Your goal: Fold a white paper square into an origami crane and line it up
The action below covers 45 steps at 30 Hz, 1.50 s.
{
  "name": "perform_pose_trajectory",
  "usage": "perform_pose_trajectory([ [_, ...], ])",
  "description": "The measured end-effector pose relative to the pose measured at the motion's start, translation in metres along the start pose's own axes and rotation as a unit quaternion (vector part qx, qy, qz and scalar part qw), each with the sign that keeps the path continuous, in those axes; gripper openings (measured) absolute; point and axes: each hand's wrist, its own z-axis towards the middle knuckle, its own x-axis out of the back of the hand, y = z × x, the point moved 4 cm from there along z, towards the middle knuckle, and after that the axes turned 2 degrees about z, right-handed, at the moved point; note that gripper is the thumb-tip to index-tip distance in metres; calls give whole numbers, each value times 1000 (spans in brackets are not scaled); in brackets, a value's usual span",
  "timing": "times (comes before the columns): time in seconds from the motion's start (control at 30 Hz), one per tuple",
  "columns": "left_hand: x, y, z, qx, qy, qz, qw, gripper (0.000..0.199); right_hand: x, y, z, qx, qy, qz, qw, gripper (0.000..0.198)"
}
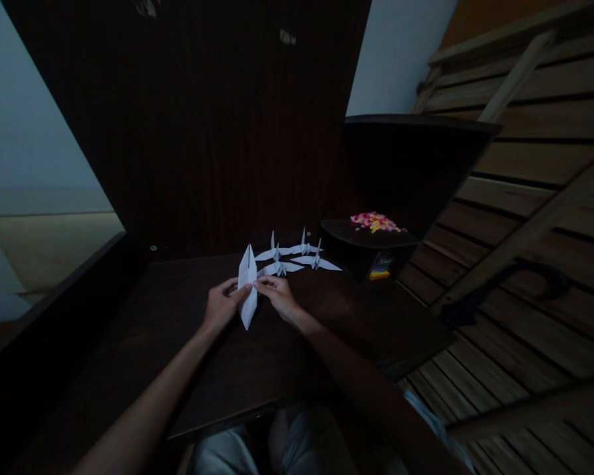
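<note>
One long piece of folded white paper (248,269) is held over the dark desk (356,323), just to the left of four white paper cranes (280,269). It is pointy at both ends, with a thin slit near the top. The left hand (222,305) pinches its left side, with the thumb lying on the front. The right hand (280,295) has the right edge, with its thumb tip close to the other thumb. Both hands are closed up small on the paper, but most of the fingers behind it are hidden, so I can't tell how hard they squeeze.

Some things could go wrong. If the two thumbs push different ways, the paper might bend in a wrong spot or get a crooked line. If they pull apart too hard, it could rip, maybe by the slit. The pointy tips look thin, so a bump might squash them. The room is dim, so a fold that is a bit off would be hard to see.

The nearest crane is very close to the right hand's fingers; I can't tell if they touch. A quick poke there could tip it over or bend its wing, and it might bump the other cranes too.
</note>
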Motion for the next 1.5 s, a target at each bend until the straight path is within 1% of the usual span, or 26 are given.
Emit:
perform_pose_trajectory([
  [0.1,-2,-3,0,24,-15,-20,999,53,0,4,1,-6,13,14,1000,28],
  [0.2,-2,-6,-1,47,-24,-22,998,54,1,6,2,-11,28,20,999,38],
  [0.33,-2,-8,-1,65,-33,-28,997,54,1,1,1,2,29,21,999,43],
  [0.5,-4,-9,-1,91,-43,-42,994,53,3,-6,0,13,44,24,999,37],
  [0.6,-5,-9,-1,98,-40,-55,993,51,3,-7,-1,11,39,29,999,38],
  [0.7,-5,-11,-1,106,-50,-76,990,51,1,-8,-1,12,29,22,999,35],
  [0.93,-10,-14,-3,128,-108,-86,982,46,4,-13,0,29,61,-12,998,21],
  [1.03,-12,-15,-5,129,-130,-85,979,46,6,-12,1,12,70,1,997,22],
  [1.13,-11,-15,-5,130,-125,-82,980,45,7,-9,1,-24,88,25,996,24],
  [1.27,-10,-13,-5,137,-119,-69,981,45,5,-3,1,-70,66,42,994,23],
  [1.33,-9,-12,-5,143,-113,-66,981,45,5,-3,2,-67,59,42,995,24],
  [1.5,-11,-11,-6,153,-98,-64,981,47,5,-7,1,-30,62,32,997,29],
])
